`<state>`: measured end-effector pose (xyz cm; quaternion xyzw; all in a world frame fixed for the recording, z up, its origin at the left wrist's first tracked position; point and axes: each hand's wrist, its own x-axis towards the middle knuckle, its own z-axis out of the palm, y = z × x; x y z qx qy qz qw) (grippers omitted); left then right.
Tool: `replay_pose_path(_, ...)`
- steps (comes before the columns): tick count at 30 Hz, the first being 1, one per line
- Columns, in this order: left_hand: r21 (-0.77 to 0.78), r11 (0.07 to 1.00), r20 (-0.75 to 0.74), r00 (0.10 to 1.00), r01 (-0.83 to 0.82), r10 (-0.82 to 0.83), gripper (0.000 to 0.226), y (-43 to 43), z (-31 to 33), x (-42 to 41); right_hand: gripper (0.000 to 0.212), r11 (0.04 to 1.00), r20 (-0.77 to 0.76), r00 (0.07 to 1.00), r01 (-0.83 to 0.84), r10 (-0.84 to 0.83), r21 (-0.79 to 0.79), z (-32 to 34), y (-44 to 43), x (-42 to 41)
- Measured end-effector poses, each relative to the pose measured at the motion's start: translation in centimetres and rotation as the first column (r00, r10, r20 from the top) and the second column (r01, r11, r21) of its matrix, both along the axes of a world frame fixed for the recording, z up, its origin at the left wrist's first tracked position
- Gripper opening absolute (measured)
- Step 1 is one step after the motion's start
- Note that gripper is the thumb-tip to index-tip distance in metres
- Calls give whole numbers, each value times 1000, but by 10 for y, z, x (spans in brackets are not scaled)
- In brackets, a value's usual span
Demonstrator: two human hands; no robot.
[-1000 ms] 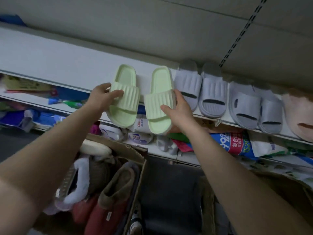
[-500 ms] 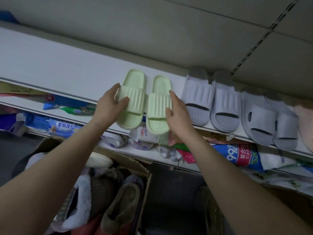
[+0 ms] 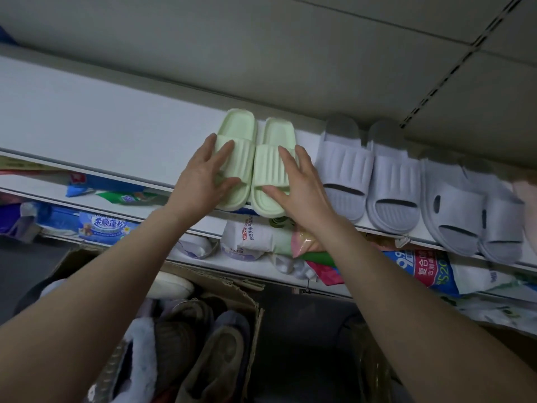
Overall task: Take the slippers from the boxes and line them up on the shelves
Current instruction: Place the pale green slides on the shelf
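The left hand (image 3: 203,177) and right hand (image 3: 299,186) lay flat, fingers spread, each pressing a strap of the green slippers (image 3: 236,128). These sat side by side on the shelf (image 3: 116,126), beside grey slippers (image 3: 345,167). They looked light and squishy; the strap seemed best to hold.

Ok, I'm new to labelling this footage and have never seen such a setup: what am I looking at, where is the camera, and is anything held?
No machine here: a person wears a wide-angle camera on the head, so you look forward and down along two bare arms. The left hand and right hand rest with straight fingers on a pair of green slippers, side by side on the white shelf; they press, not grip. To the right stand four pale grey slippers in a row. Under the shelf lie packaged goods, and a cardboard box holds furry slippers.
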<state>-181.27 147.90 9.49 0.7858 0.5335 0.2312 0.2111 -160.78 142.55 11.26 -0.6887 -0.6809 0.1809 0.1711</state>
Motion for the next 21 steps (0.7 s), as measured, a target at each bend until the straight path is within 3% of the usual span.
replay_pose_path(11, 14, 1000, -122, 992, 11, -9, 67, 22, 7, 3, 79, 999, 118, 993, -3, 7, -32, 2, 23, 2)
replay_pose_path(21, 223, 955, -219, 965, 197, -148, 46, -25, 36, 17, 60, 993, 265, 959, -117, 103, 35, 26, -32, 28)
